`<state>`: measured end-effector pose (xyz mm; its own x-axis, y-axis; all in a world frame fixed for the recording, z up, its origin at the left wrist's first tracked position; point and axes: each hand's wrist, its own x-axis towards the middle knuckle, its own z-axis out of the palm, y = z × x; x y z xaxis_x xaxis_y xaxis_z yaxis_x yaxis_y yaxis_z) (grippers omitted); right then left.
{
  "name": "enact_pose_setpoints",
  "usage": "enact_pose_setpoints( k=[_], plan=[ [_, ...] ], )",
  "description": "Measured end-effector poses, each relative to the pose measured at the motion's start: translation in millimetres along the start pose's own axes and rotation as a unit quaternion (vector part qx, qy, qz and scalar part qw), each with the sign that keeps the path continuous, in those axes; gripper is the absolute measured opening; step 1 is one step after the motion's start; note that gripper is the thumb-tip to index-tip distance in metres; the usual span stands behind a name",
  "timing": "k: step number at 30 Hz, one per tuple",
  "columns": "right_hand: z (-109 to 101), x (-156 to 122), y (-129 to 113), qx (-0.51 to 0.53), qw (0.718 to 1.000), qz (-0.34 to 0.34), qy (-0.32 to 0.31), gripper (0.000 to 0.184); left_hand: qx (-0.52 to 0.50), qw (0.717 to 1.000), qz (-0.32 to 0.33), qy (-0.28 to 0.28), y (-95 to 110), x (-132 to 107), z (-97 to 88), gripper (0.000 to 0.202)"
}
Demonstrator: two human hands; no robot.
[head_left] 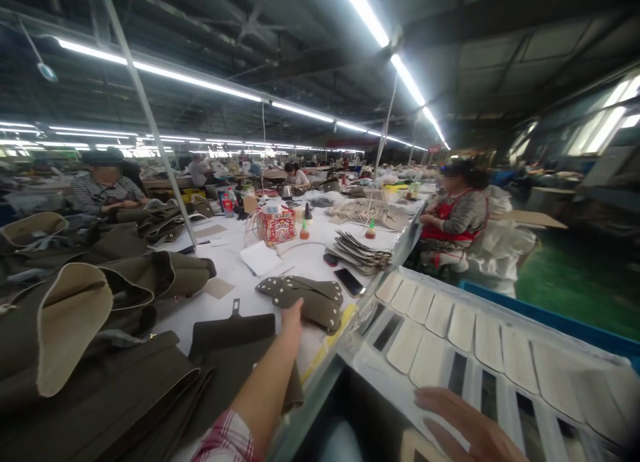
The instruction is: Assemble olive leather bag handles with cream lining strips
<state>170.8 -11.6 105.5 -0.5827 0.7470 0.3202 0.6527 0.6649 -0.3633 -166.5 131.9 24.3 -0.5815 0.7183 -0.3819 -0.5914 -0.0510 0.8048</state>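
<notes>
On the white table my left hand (pixel 291 315) reaches forward to a dark olive piece with white dots along its edges (pixel 316 299). The thumb side lies at its near edge, and the other fingers are hidden by the piece. A dark olive bag panel with a strap tab (pixel 233 332) lies left of my forearm. At the lower right my right hand (pixel 467 425) hovers, slightly blurred, over the near edge of a rack of pale rounded panels (pixel 463 327). Its fingers are stretched out and nothing shows in them.
Large olive bag bodies (pixel 135 375) pile up at left. Beyond the dotted piece are a phone (pixel 349 282), stacked strips (pixel 361 252), a white paper pad (pixel 260 257), glue bottles (pixel 305 231) and a red patterned box (pixel 277 227). A co-worker in a red apron (pixel 457 215) sits at right.
</notes>
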Motion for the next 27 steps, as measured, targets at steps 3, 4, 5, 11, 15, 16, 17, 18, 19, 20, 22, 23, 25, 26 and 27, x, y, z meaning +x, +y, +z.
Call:
enact_pose_setpoints(
  k=[3,4,5,11,15,16,17,18,19,20,22,23,25,26,27],
  plan=[
    [0.9,94.8,23.9,0.032,0.997,0.043,-0.058,0.031,-0.027,0.999,0.019,0.024,-9.2,31.7,10.0,0.028],
    [7.4,131.4,37.0,0.042,0.995,0.037,-0.084,0.031,-0.035,0.999,0.027,0.033,-12.8,40.3,12.2,0.03],
    [17.1,169.0,52.4,0.042,0.994,0.026,-0.099,0.031,-0.041,0.998,0.033,0.041,-16.2,48.3,13.8,0.031],
    [124.2,370.7,142.5,0.036,0.986,0.004,-0.164,0.032,-0.047,0.994,0.055,0.085,-31.5,82.9,26.4,0.027],
    [193.2,446.6,161.0,0.09,0.97,0.001,-0.225,0.047,-0.044,0.992,0.054,0.106,-36.5,89.0,45.2,0.035],
    [204.8,457.3,160.2,0.102,0.962,0.01,-0.252,0.051,-0.047,0.991,0.052,0.113,-34.4,89.7,50.4,0.038],
    [213.7,465.3,158.1,0.112,0.954,0.023,-0.278,0.056,-0.054,0.99,0.046,0.121,-30.5,90.8,55.6,0.039],
    [219.8,471.0,155.0,0.122,0.944,0.039,-0.305,0.061,-0.063,0.989,0.034,0.132,-25.1,92.8,60.9,0.039],
    [223.3,474.6,151.6,0.133,0.933,0.056,-0.33,0.066,-0.073,0.987,0.018,0.144,-18.7,95.8,66.2,0.039],
    [224.3,476.5,148.4,0.143,0.922,0.073,-0.352,0.071,-0.083,0.985,0.0,0.154,-11.8,99.8,71.4,0.039],
    [220.3,476.1,144.2,0.164,0.903,0.108,-0.382,0.077,-0.095,0.982,-0.037,0.156,0.2,110.0,81.7,0.039],
    [216.0,474.4,143.8,0.174,0.895,0.124,-0.391,0.078,-0.093,0.982,-0.053,0.153,4.3,115.4,86.6,0.039],
    [205.1,468.4,146.6,0.193,0.885,0.15,-0.396,0.075,-0.071,0.984,-0.073,0.148,6.9,124.8,94.7,0.04],
    [199.3,464.6,149.5,0.205,0.882,0.161,-0.393,0.073,-0.053,0.985,-0.074,0.148,5.6,128.5,97.7,0.041],
    [193.8,460.6,153.0,0.221,0.878,0.17,-0.39,0.07,-0.031,0.986,-0.069,0.146,3.1,131.2,99.7,0.042]
  ],
)
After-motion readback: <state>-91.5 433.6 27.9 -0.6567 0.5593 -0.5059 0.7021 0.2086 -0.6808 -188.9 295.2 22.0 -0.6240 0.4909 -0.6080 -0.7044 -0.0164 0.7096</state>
